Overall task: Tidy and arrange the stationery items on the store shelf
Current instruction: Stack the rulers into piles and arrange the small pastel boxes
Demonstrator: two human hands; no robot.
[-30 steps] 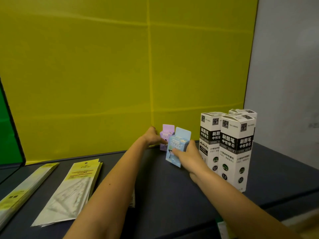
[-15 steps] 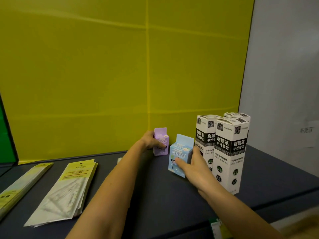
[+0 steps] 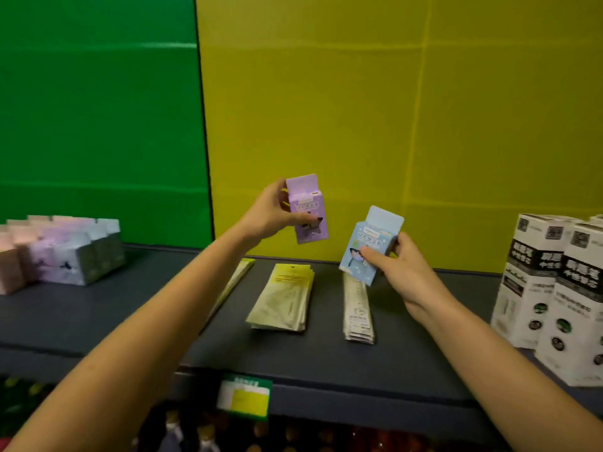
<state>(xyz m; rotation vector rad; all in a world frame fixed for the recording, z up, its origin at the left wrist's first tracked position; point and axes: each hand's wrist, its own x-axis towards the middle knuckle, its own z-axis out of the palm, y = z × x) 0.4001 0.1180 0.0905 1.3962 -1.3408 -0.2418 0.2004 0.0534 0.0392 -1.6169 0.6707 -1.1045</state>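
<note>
Green and yellow panels back the dark grey shelf [image 3: 98, 321], green on the left and yellow on the right, meeting at a dark vertical seam.

Both hands are raised above the shelf, each with a small carton. The left hand [image 3: 267, 213] has its grip closed on a purple box [image 3: 308, 210], thumb across the front and fingers behind; the box is held clear of the shelf, nearly upright, in front of the yellow panel. The right hand [image 3: 396, 272] grips a pale blue box [image 3: 370, 246], thumb on the front face; this box tilts to the right and sits lower, a little apart from the purple one.

Below the hands, flat packets lie on the shelf running near to far. A yellow-topped packet stack [image 3: 284, 298] lies in the middle. A narrow white packet stack [image 3: 357, 314] lies to its right, its far end hidden behind the blue box. A thin packet [image 3: 238, 275] to the left is mostly covered by the left forearm.

At the far left stands a cluster of small boxes [image 3: 65, 252] in pink, lilac and pale grey, packed close together. At the right edge stand tall white and black cartons [image 3: 551, 282], upright and touching each other, close beside the right forearm.

On the shelf's near edge hangs a green and yellow price tag [image 3: 244, 399]. Under it, goods on a lower level are too dark and blurred to make out.
</note>
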